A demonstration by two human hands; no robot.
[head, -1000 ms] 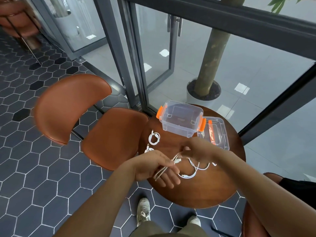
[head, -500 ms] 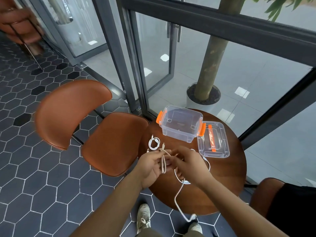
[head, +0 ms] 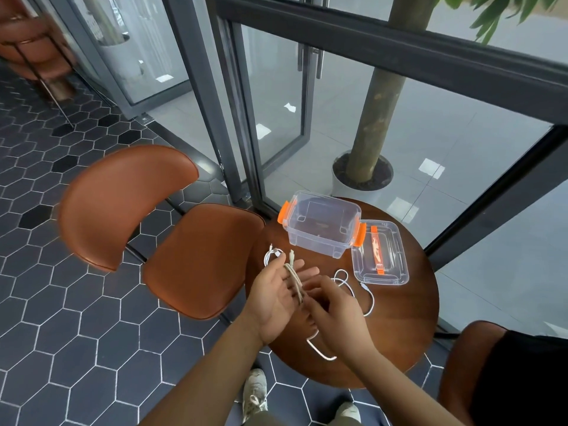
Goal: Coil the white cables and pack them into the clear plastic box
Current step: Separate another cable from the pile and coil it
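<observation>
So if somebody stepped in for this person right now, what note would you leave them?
Left hand: open, palm up, folded strands of a white cable across it.
Right hand: pinching that cable; its tail loops below.
On the table: one coiled cable, one loose cable, the empty clear box, lid beside it.
Done: one coil. Left: finish coiling, pack all, probably close the lid.

Single view only: the camera rides on your head, wide-angle, pitched steeply forward and down. Your round brown wooden worktop (head: pixel 399 327) sits near, lower centre-right; your forearms enter from the bottom edge. Straight lines bow toward the frame edges. Dark hexagonal floor tiles (head: pixel 61 318) fill the left.
</observation>
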